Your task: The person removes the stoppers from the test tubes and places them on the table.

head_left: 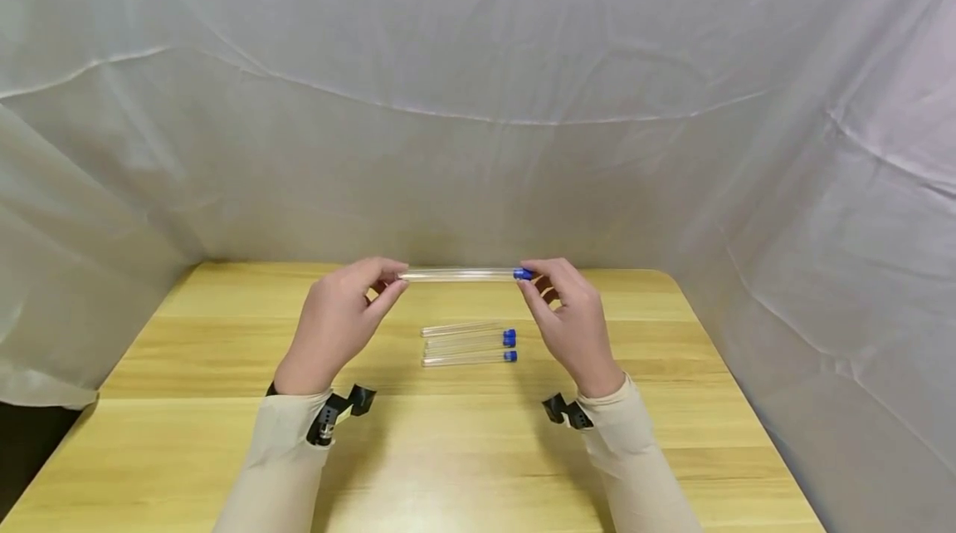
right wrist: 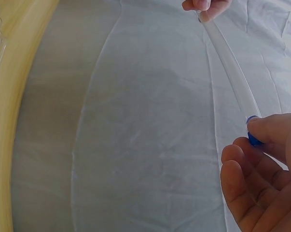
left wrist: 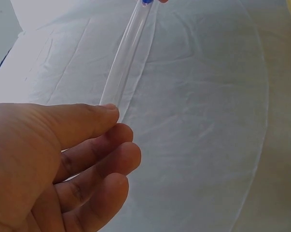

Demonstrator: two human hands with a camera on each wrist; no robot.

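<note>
Both forearms rise from the bottom edge of the head view, in cream sleeves with a black strap at each wrist, and the 2 hands meet near the middle of the frame. The left hand [head_left: 338,325] pinches the closed, rounded end of a clear tube [head_left: 459,274] between thumb and forefinger, its other fingers loosely curled beneath. The right hand [head_left: 573,324] pinches the opposite end at the blue cap [head_left: 523,273], knuckles turned outward. The tube is held level, running left to right just above the far part of the table [head_left: 224,433], clear of its surface.

In the left wrist view the tube [left wrist: 127,55] slants from the thumb tip up to the top edge; it is a slim, smooth, transparent cylinder. In the right wrist view the cap [right wrist: 253,136] shows as a small, solid blue plug against the fingertips.

Below the held tube, in the middle of the head view, 3 more tubes [head_left: 469,344] of the same kind lie side by side on the pale, striped wood grain, 2 showing blue caps at the right. A creased white cloth [head_left: 478,101] fills the upper frame.
</note>
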